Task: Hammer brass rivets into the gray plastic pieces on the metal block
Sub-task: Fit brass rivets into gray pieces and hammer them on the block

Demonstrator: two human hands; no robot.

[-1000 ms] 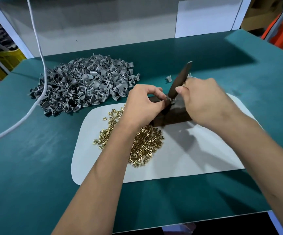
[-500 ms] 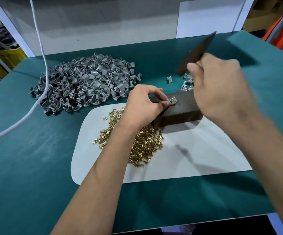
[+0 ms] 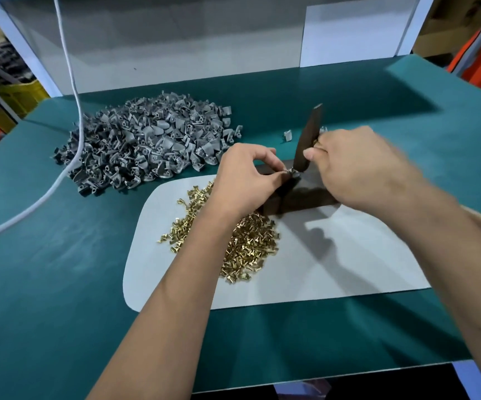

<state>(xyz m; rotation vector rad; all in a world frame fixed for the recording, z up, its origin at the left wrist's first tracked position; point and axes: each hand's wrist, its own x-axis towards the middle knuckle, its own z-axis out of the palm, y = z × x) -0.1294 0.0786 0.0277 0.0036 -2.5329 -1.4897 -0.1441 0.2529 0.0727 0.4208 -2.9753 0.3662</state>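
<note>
Gripping a dark hammer bar [image 3: 310, 140], the right hand [image 3: 357, 168] meets the gray piece [image 3: 291, 172] pinched by the left hand [image 3: 245, 180] on the metal block [image 3: 305, 197]; brass rivets [image 3: 248, 243] lie at 6 o'clock.

The right hand [image 3: 357, 166] is motion-blurred and covers the right end of the metal block [image 3: 305, 194], the left hand [image 3: 245, 180] hides the piece it pinches, and the white cable [image 3: 69, 82] runs off the frame's top and left edges.

No text, label, brand, number or sign can be read anywhere.
</note>
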